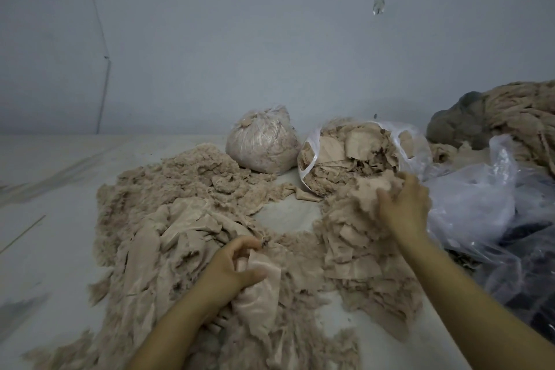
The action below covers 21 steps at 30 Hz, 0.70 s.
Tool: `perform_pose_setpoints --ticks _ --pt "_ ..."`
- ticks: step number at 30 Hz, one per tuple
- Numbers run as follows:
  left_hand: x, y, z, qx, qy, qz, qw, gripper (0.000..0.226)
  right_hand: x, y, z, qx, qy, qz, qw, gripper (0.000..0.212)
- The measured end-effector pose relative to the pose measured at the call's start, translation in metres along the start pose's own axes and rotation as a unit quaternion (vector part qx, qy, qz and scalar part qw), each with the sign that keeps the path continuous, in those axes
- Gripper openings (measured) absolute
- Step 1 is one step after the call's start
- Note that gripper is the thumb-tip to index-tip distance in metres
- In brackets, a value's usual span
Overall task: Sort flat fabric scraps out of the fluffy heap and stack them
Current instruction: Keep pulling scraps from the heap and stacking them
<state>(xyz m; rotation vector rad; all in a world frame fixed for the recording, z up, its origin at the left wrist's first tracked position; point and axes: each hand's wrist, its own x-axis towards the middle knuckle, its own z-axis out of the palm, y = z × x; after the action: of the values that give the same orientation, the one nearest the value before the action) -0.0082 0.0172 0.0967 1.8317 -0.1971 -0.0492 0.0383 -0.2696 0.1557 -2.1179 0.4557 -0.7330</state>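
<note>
A beige fluffy heap (180,177) spreads over the pale floor at centre left. My left hand (232,267) grips a flat, smooth beige scrap (258,294) that hangs down from its curled fingers. Larger flat scraps (180,228) lie just left of that hand. My right hand (404,204) clutches a wad of fluffy, frayed fabric (363,192) at the top of a pile of flat scraps (357,252) on the right.
A torn white bag (309,159) full of beige cut pieces lies open behind the right pile. A tied clear bag of fluff (261,144) stands beside it. Crumpled clear plastic (486,204) and a heap of beige cord (519,117) fill the right side.
</note>
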Motion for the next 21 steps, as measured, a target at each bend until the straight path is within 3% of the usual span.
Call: perform_pose_setpoints --ticks 2,3,6,8,10,13,16,18,21 --pt "0.002 0.001 0.005 -0.037 0.002 -0.026 0.999 0.045 -0.031 -0.002 0.016 0.055 -0.071 -0.067 0.994 0.029" --pt "0.003 0.001 0.008 -0.059 -0.007 -0.032 0.998 0.047 -0.051 -0.001 0.025 0.105 -0.16 -0.085 0.978 0.022" --pt "0.004 0.004 0.017 -0.107 -0.066 -0.007 0.992 0.045 -0.099 -0.001 0.047 0.21 -0.449 -0.058 0.866 0.032" --pt "0.003 0.009 0.017 -0.097 -0.071 0.024 0.993 0.036 -0.113 -0.002 0.056 0.251 -0.539 -0.015 0.804 0.034" --pt "0.003 0.01 0.014 -0.036 -0.018 0.045 0.998 0.024 -0.115 -0.002 0.056 0.27 -0.529 -0.003 0.804 0.007" --pt "0.003 0.011 0.008 0.031 -0.011 0.04 0.999 0.008 -0.112 -0.001 0.056 0.298 -0.459 -0.002 0.837 0.027" --pt "0.004 0.01 -0.005 0.032 0.053 0.03 0.998 0.022 -0.107 0.004 0.051 0.33 -0.401 0.018 0.854 0.032" --pt "0.003 0.013 -0.014 0.027 0.096 0.042 0.994 0.022 -0.107 0.008 0.045 0.258 -0.427 0.004 0.867 0.036" --pt "-0.002 0.022 -0.005 0.037 0.047 0.07 0.996 0.018 -0.116 0.004 0.044 0.205 -0.451 -0.002 0.869 0.046"
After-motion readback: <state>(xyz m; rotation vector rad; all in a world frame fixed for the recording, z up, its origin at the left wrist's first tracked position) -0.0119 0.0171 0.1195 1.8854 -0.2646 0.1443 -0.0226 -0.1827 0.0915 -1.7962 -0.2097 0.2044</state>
